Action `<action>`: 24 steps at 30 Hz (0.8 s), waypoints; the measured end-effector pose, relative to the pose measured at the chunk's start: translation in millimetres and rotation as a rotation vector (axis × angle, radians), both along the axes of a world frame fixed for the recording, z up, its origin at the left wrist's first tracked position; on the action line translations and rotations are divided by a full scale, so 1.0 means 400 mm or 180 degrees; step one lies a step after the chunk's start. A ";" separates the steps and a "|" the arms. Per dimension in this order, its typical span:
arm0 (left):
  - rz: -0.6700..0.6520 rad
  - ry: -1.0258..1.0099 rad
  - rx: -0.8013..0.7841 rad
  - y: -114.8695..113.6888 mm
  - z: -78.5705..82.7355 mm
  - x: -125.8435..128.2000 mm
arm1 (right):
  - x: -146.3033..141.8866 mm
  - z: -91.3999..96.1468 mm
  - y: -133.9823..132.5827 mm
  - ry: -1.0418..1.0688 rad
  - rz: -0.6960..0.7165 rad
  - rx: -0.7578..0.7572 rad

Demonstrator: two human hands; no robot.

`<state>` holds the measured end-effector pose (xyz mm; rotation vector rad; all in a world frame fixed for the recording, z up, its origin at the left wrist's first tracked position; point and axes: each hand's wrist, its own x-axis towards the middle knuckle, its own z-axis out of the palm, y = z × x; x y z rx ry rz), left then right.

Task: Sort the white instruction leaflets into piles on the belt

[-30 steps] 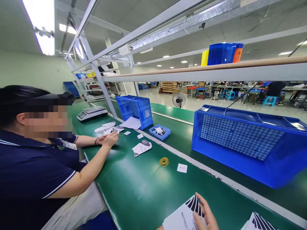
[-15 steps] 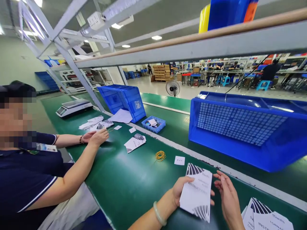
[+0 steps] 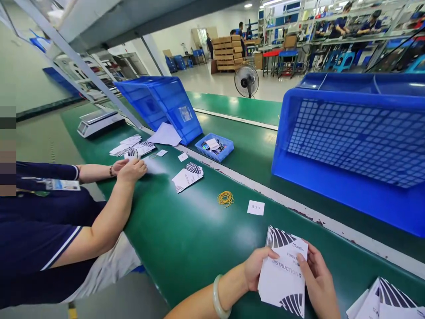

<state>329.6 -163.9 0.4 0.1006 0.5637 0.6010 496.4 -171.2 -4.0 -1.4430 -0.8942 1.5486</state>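
A stack of white instruction booklets (image 3: 282,283) with black curved stripes is held upright over the green table. My left hand (image 3: 257,268), below a pale bangle, grips its left side with the thumb on the front cover. On the right side my right hand (image 3: 318,277) is closed around the edge, thumb over the printed title. More instruction booklets (image 3: 388,297) lie fanned at the lower right, beside my right hand. Ahead of my hands are a small white card (image 3: 256,207) with handwriting and a bundle of yellow rubber bands (image 3: 225,199).
A co-worker's hands (image 3: 131,168) handle booklets at the left. Another booklet pile (image 3: 187,177) lies mid-table. Beyond stand a large tilted blue crate (image 3: 332,168), a second blue crate (image 3: 186,115), a small blue basket (image 3: 229,150), a scale (image 3: 99,123) and a fan (image 3: 246,82).
My right hand, open beside the booklets before, has closed on their right edge. The view has tilted downward. The co-worker's hands have hardly moved.
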 end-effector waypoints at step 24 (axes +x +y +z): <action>0.1015 -0.0490 0.0722 0.091 0.091 -0.142 | 0.072 -0.005 -0.002 -0.1624 -0.0951 0.0514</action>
